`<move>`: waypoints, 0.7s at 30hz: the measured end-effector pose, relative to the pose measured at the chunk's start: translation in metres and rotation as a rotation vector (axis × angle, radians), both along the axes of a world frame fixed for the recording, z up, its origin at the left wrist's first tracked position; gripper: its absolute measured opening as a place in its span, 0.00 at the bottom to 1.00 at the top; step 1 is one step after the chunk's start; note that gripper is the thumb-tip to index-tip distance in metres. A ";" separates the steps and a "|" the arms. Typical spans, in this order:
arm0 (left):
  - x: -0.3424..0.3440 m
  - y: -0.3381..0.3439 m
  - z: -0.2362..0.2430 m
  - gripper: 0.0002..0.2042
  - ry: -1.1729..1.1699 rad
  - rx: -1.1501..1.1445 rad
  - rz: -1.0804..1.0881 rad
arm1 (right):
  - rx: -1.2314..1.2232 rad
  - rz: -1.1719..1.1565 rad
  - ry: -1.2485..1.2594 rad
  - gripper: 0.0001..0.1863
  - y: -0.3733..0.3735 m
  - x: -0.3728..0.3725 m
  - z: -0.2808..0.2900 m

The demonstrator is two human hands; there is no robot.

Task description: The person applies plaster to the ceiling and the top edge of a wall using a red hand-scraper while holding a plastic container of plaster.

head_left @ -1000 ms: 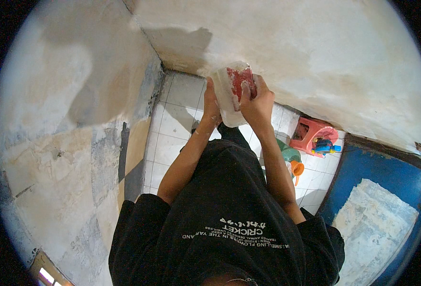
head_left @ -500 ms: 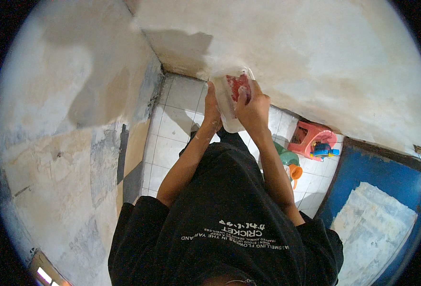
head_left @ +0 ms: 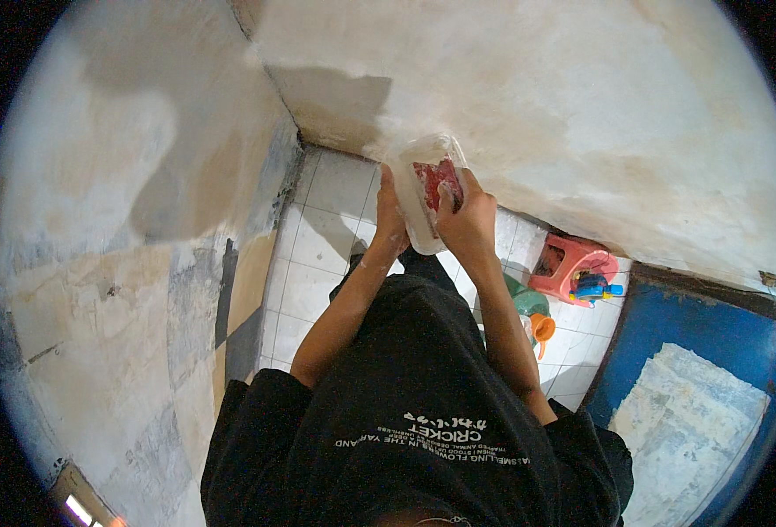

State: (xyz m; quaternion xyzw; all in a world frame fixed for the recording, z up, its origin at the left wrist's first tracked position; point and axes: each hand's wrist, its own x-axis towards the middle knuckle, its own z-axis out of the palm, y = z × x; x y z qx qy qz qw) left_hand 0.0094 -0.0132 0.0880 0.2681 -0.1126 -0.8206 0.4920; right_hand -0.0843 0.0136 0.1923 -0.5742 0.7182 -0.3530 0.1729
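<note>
While left hand [head_left: 391, 220] cupped tub [head_left: 414, 204]: right hand [head_left: 469, 224] pinched red piece [head_left: 430, 179].
Wall beyond grip [head_left: 528, 114]: seemed partly coated.

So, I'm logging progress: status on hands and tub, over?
Left grip holding pale tub. Right grip on red piece, smeared white, at the tub. No obstruction seen; pink plastic item off right.

Glossy, seemingly plastic tray [head_left: 417, 213], matt cloth shirt [head_left: 388, 369], rough wall [head_left: 98, 299], smooth tiles [head_left: 331, 186]
</note>
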 end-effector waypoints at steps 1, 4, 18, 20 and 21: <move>0.000 0.000 0.004 0.35 0.022 0.020 0.017 | -0.001 -0.008 -0.001 0.09 0.002 -0.002 0.007; -0.001 0.002 0.016 0.35 0.047 0.062 0.051 | 0.006 -0.041 0.017 0.08 -0.002 -0.014 0.028; -0.003 0.000 0.020 0.34 0.074 -0.015 0.047 | 0.054 0.015 0.069 0.09 -0.019 -0.002 0.007; -0.002 -0.001 0.019 0.32 0.038 -0.009 0.087 | 0.053 0.027 0.059 0.09 -0.017 -0.005 0.018; -0.003 -0.001 0.020 0.32 0.023 -0.005 0.101 | 0.028 0.019 0.075 0.09 -0.017 -0.007 0.023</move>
